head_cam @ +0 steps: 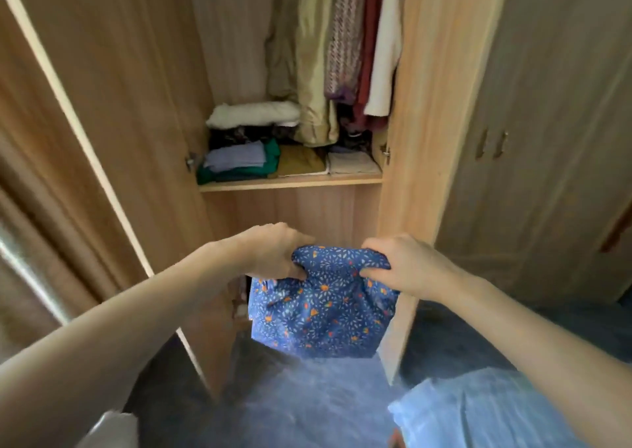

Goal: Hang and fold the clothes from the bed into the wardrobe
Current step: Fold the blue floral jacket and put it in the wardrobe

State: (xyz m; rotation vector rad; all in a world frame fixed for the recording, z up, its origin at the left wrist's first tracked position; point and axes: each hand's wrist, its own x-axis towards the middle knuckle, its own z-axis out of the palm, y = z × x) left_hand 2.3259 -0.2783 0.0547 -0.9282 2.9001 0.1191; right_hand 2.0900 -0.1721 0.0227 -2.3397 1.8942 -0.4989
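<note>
Blue floral garment (325, 307) pinched at top edge by left hand (273, 251) and right hand (403, 264), shelf (290, 184) at 12 o'clock.

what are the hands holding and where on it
Both the left hand and the right hand grip the blue patterned garment by its bunched top edge.

My bare arms, light blue below

My left hand (273, 252) and right hand (407, 263) wear no rings, watch or gloves, and both forearms are uncovered with no sleeve reaching them. At five o'clock lies my light blue garment (478, 413), soft and blurred.
</note>
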